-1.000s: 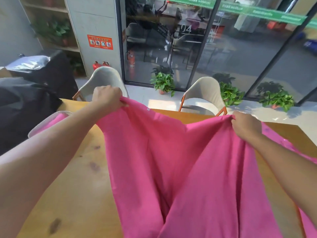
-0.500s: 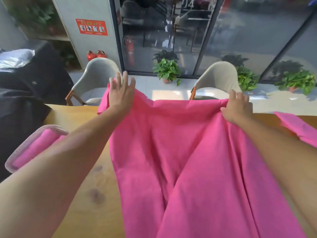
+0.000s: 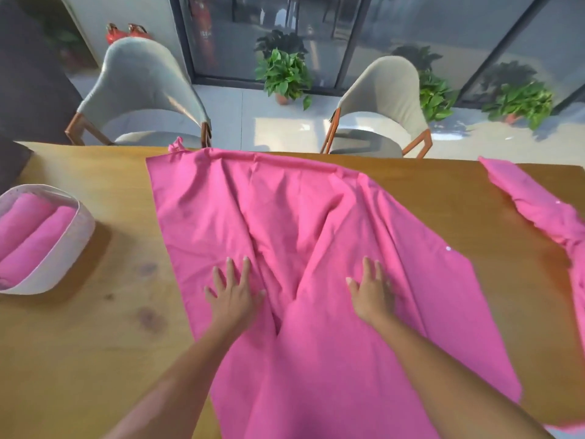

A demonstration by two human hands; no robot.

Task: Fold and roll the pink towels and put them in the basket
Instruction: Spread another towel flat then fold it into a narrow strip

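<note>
Pink towel (image 3: pixel 300 217) spread wrinkled across wooden table (image 3: pixel 95 343). Left hand (image 3: pixel 234 293) and right hand (image 3: pixel 372 294) flat on near part, fingers straight, gripping nothing. White basket (image 3: pixel 79 236) far left holds rolled towels (image 3: pixel 31 229). Another pink towel (image 3: pixel 538 204) bunched right.

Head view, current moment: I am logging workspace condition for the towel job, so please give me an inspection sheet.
Surface: wooden table, with dark knots and stains at left.
Job's things: large pink towel spread out, creased in the middle; white basket at left with two rolled towels inside; another crumpled towel at the right edge.
Clutter: nothing seen.
Hands: left hand and right hand press flat on the spread towel, fingers straight.
Cables: nothing seen.
Surroundings: two grey chairs beyond the table, potted plants by the glass wall, red extinguishers on the floor.
</note>
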